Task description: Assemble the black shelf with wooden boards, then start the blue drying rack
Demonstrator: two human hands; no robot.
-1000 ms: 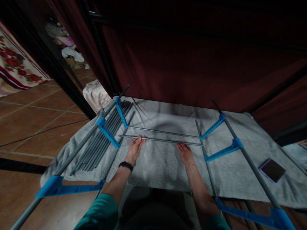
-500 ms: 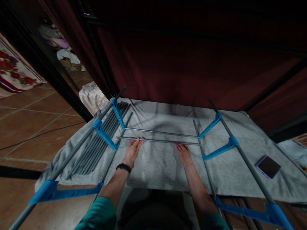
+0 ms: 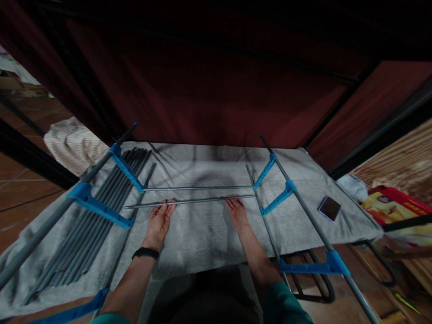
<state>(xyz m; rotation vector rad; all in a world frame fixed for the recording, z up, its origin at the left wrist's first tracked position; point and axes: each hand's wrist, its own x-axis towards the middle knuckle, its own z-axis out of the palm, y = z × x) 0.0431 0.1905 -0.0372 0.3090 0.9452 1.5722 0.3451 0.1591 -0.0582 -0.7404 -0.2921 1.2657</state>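
Observation:
My left hand (image 3: 158,225), with a black band on the wrist, grips a loose grey metal tube (image 3: 199,200) left of its middle. My right hand (image 3: 238,212) has its fingertips on the same tube toward the right. The tube's left end sticks out past the left side frame, and its right end lies near the inner pole of the right frame. Just beyond it, a fixed crossbar (image 3: 199,188) joins the two frames at blue plastic brackets. The left frame has a blue bracket (image 3: 101,208); the right frame has a matching bracket (image 3: 278,198).
Several grey tubes (image 3: 101,216) lie in a bundle on the grey blanket (image 3: 209,243), beneath the left frame. A phone (image 3: 330,209) rests at the right. A dark red curtain (image 3: 209,108) hangs behind, and a red and yellow package (image 3: 394,204) stands far right.
My view has turned to the right. The held tube now tilts against the crossbar, its left end nearer me and further past the left frame. Both hands remain on it.

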